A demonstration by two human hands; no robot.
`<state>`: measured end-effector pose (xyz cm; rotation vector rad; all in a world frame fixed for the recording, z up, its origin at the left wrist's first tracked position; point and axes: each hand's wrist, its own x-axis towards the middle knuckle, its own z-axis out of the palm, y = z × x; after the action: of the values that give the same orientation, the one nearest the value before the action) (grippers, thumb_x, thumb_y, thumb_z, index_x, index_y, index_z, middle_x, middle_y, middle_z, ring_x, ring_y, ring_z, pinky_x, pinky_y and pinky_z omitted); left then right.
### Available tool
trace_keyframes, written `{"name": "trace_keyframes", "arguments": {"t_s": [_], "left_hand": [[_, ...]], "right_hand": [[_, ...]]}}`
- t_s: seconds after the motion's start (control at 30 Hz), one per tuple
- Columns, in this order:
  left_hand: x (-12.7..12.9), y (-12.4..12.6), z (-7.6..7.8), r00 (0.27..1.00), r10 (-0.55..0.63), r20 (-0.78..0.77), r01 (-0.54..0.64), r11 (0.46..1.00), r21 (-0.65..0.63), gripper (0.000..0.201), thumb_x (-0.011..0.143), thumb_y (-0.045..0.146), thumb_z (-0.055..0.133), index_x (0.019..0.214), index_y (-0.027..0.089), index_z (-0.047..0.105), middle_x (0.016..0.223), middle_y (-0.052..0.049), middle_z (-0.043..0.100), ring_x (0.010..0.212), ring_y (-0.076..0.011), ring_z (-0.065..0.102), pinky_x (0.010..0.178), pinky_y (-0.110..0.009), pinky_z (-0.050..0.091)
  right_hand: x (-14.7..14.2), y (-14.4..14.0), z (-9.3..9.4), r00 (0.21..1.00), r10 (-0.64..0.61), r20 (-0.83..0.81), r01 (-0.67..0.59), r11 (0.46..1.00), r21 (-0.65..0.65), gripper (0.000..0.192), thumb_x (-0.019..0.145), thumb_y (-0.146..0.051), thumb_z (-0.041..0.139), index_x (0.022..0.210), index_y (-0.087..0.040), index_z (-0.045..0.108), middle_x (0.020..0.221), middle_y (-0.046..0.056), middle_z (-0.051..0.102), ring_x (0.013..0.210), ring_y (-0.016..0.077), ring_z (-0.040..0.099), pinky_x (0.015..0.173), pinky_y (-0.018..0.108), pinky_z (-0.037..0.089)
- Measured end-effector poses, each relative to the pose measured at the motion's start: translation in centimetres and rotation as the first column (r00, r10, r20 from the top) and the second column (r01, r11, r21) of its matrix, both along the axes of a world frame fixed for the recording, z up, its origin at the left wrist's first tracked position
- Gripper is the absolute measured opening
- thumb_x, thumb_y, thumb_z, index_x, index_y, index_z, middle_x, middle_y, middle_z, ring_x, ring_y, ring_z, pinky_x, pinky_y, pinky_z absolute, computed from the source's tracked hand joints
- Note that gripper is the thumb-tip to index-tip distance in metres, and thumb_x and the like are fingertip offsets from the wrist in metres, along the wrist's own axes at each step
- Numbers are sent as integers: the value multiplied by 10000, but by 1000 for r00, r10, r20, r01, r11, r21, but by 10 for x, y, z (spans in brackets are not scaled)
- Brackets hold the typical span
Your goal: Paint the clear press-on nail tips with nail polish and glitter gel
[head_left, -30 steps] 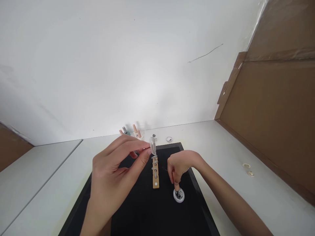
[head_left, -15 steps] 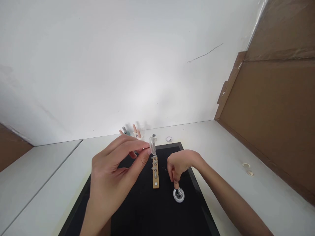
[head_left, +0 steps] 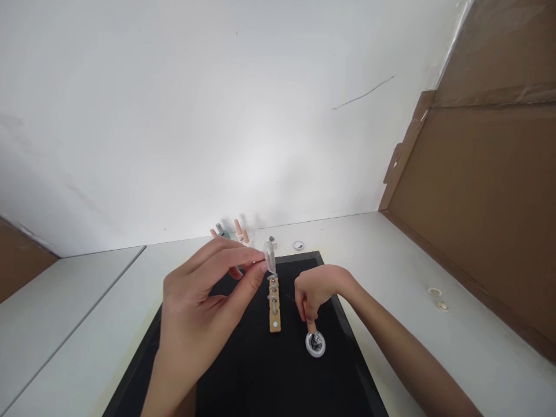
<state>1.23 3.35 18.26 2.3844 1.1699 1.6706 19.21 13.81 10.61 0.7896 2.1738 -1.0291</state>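
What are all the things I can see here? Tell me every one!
Mat: one, black, on the white table.
Strip: one, tan, on the mat, small clear pieces stuck along it.
Clear piece: one, see-through, pinched above the strip.
Dish: one, white, round, on the mat.
Bottles: several, pink and teal, by the wall.
Cardboard: brown, at right.
Left hand: holds the clear piece.
Right hand: finger in the dish.

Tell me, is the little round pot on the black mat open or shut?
Open. The small round pot has no lid on, and the right hand dips a fingertip into it. Its contents are too small to identify.
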Motion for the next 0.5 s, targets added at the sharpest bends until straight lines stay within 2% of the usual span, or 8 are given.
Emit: {"name": "trace_keyframes", "arguments": {"t_s": [0.27, 0.4, 0.5], "left_hand": [[-1, -1, 0, 1000, 15, -5, -15, 1000, -27, 252, 821, 19, 653, 866, 267, 658, 782, 45, 641, 658, -114, 564, 589, -277, 458], [1, -1, 0, 1000, 19, 7, -19, 999, -30, 247, 827, 25, 649, 861, 269, 659, 781, 41, 639, 658, -121, 564, 593, -286, 459], [0, -2, 0, 1000, 18, -3, -18, 999, -32, 247, 828, 25, 646, 866, 269, 657, 788, 41, 640, 663, -120, 565, 598, -280, 462]], "right_hand": [[0, 2, -4, 999, -41, -36, 39, 998, -41, 232, 925, -301, 616, 1079, -129, 643, 1126, 68, 661, 981, 227, 655, 831, 414, 557], [7, 4, -4, 987, -99, -124, 91, 993, -74, 102, 816, -212, 708, 874, -128, 718, 837, 10, 727, 904, 214, 686, 787, 321, 530], [15, 3, 2, 965, -140, -221, 117, 986, -115, 110, 711, -173, 738, 811, -137, 766, 678, -10, 740, 858, 221, 708, 714, 256, 495]]}}
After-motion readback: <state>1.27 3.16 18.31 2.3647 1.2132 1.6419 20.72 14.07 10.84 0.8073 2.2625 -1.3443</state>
